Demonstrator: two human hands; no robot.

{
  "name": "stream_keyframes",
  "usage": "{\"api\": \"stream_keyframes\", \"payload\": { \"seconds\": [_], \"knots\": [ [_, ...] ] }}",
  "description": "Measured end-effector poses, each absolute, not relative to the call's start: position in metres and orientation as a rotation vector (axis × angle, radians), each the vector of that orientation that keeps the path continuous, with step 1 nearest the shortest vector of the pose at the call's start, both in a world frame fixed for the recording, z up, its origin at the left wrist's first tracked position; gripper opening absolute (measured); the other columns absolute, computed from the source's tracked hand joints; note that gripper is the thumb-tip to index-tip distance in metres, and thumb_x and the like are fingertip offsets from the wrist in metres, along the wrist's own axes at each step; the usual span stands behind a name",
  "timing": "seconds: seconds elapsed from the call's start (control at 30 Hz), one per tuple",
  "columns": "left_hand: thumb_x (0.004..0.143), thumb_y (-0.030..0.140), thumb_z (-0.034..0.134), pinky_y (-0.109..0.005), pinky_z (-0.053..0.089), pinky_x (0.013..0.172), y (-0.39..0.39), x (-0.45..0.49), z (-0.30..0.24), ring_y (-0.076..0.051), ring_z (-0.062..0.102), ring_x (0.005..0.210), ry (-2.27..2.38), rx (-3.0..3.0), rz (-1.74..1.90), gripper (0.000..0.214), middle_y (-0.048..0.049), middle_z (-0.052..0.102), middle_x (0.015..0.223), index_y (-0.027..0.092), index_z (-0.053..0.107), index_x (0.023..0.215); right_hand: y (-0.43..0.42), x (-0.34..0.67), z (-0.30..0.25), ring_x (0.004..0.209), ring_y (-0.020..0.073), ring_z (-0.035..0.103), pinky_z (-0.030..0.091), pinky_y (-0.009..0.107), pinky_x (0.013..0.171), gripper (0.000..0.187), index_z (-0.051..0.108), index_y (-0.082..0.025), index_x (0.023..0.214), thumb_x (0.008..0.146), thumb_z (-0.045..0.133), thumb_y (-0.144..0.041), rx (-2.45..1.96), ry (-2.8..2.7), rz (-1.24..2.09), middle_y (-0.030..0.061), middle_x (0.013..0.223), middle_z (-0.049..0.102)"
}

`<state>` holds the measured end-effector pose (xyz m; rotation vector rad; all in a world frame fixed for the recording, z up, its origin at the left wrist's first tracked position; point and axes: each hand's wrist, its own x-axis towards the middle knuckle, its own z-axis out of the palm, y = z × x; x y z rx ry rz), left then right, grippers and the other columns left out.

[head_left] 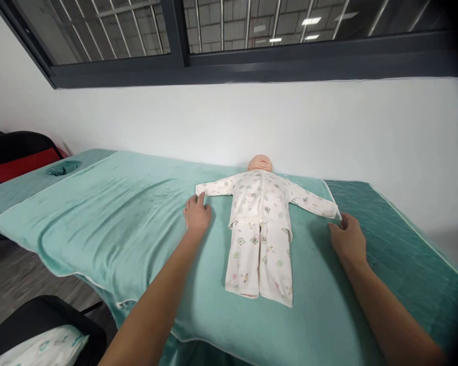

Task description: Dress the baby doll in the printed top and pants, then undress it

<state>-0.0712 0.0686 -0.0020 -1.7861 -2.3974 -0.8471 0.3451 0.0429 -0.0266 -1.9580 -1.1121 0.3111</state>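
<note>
A baby doll (259, 162) lies on its back on a light green blanket (137, 218), arms spread out. It wears a white long-sleeved top (260, 198) and matching trousers (260, 259), both with small printed figures. My left hand (197, 213) rests at the cuff of the sleeve on the left, fingers apart and fingertips touching or just beside it. Just past the other cuff, my right hand (348, 236) has thumb and fingers curled together at the blanket's white-trimmed edge, seemingly pinching it. The doll's hands and feet do not show.
Under the blanket is a darker green bed cover (397, 244), with a face hole (63, 168) at the left end. A white wall (213, 122) and a dark-framed window stand behind. Black chairs are at left; a printed white package (49, 348) lies on the nearer one.
</note>
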Motion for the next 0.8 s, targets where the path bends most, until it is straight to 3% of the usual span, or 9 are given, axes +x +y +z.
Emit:
{"api": "stream_keyframes", "payload": {
  "seconds": [0.13, 0.27, 0.37, 0.6, 0.8],
  "knots": [
    [0.089, 0.025, 0.046, -0.051, 0.038, 0.106, 0.078, -0.077, -0.004, -0.034, 0.043, 0.134, -2.437, -1.77, -0.808, 0.052, -0.0149, 0.051, 0.144, 0.024, 0.052, 0.141, 0.058, 0.355, -0.027, 0.117, 0.0354, 0.059, 0.044, 0.041, 0.092, 0.06, 0.049, -0.014, 0.143, 0.087, 0.05, -0.034, -2.014, -1.343, 0.218, 0.0208, 0.134, 0.059],
    [0.089, 0.025, 0.046, -0.051, 0.039, 0.105, 0.084, -0.082, -0.005, -0.033, 0.043, 0.134, -2.427, -1.79, -0.804, 0.051, -0.0111, 0.052, 0.146, 0.025, 0.053, 0.139, 0.07, 0.358, -0.035, 0.122, 0.0374, 0.056, 0.043, 0.044, 0.098, 0.059, 0.055, -0.01, 0.138, 0.084, 0.052, -0.032, -1.985, -1.422, 0.155, 0.0221, 0.135, 0.059],
    [0.089, 0.025, 0.045, -0.049, 0.04, 0.105, 0.085, -0.084, -0.005, -0.032, 0.045, 0.132, -2.432, -1.801, -0.802, 0.049, -0.0097, 0.053, 0.145, 0.024, 0.055, 0.138, 0.073, 0.36, -0.04, 0.125, 0.0345, 0.054, 0.04, 0.044, 0.106, 0.057, 0.06, -0.005, 0.132, 0.082, 0.052, -0.031, -1.914, -1.48, 0.068, 0.0224, 0.134, 0.059],
    [0.088, 0.024, 0.047, -0.044, 0.042, 0.099, 0.082, -0.085, -0.003, -0.031, 0.051, 0.124, -2.411, -1.816, -0.861, 0.049, -0.0098, 0.059, 0.134, 0.027, 0.058, 0.136, 0.07, 0.36, -0.045, 0.118, 0.0308, 0.058, 0.039, 0.046, 0.107, 0.05, 0.066, -0.011, 0.123, 0.082, 0.049, -0.034, -1.914, -1.525, 0.024, 0.0173, 0.124, 0.066],
    [0.087, 0.023, 0.046, -0.044, 0.043, 0.098, 0.082, -0.086, -0.004, -0.031, 0.051, 0.124, -2.416, -1.813, -0.861, 0.048, -0.0105, 0.058, 0.135, 0.023, 0.059, 0.133, 0.072, 0.358, -0.047, 0.129, 0.0304, 0.051, 0.036, 0.043, 0.112, 0.054, 0.059, -0.009, 0.131, 0.083, 0.048, -0.03, -1.938, -1.52, -0.022, 0.0191, 0.136, 0.058]
  ]
}}
